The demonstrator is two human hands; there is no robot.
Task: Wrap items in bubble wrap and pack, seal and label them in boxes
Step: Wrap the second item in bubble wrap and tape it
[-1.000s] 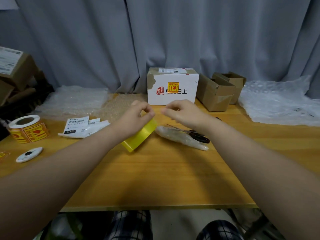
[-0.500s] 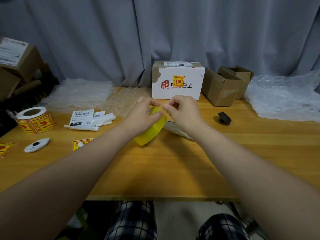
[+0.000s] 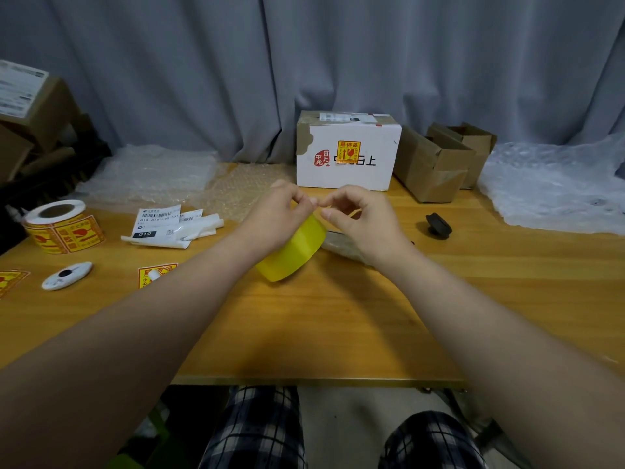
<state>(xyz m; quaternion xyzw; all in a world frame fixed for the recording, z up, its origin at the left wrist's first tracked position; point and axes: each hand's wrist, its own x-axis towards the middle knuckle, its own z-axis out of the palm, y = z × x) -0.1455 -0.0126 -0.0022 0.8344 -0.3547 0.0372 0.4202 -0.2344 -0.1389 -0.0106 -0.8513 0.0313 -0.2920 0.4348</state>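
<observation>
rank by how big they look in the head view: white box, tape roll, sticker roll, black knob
1. white box
2. sticker roll and tape roll: about alike, and the tape is partly hidden
3. black knob

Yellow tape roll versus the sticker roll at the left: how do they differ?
The yellow tape roll is plain yellow; the sticker roll shows red-and-yellow printed labels. The yellow tape roll is tilted, gripped by the left hand; the sticker roll lies flat on the table, untouched. Both are round rolls.
</observation>
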